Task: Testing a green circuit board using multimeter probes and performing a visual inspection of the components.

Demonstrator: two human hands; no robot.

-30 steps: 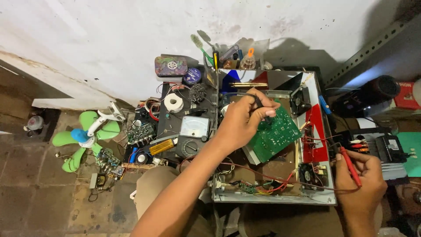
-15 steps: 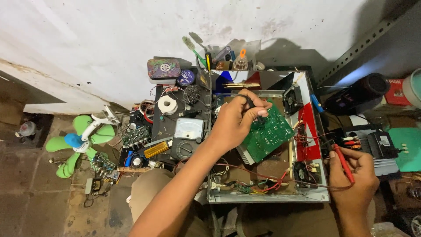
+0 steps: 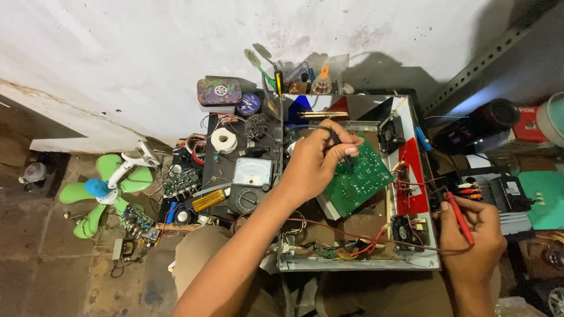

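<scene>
Way over on the left, a small green plastic fan with a blue hub (image 3: 100, 191) is lying on the concrete floor, and next to it a couple of loose little green circuit boards (image 3: 138, 222) in a tangle of wires. Moving right you hit a black analog multimeter with a white dial face (image 3: 249, 182), a roll of white tape (image 3: 224, 140) just above it and a round patterned tin (image 3: 219, 92) up against the wall.

Then the left hand (image 3: 317, 161): fingers curled shut around a black probe (image 3: 338, 140), tip pressed down on the top edge of a big green circuit board (image 3: 359, 179). That board is tilted up inside an open metal chassis (image 3: 358, 264), roughly in its middle, with red wires (image 3: 364, 243) running along the bottom and a small black cooling fan (image 3: 391, 132) in the upper right corner of the box.

At the right edge of the chassis the right hand (image 3: 470, 235) is pinching a red probe (image 3: 459, 218), fingers closed on it, tip pointing up toward some coloured connectors on a black box (image 3: 505, 194). Further right there's a green mat (image 3: 543, 199).
</scene>
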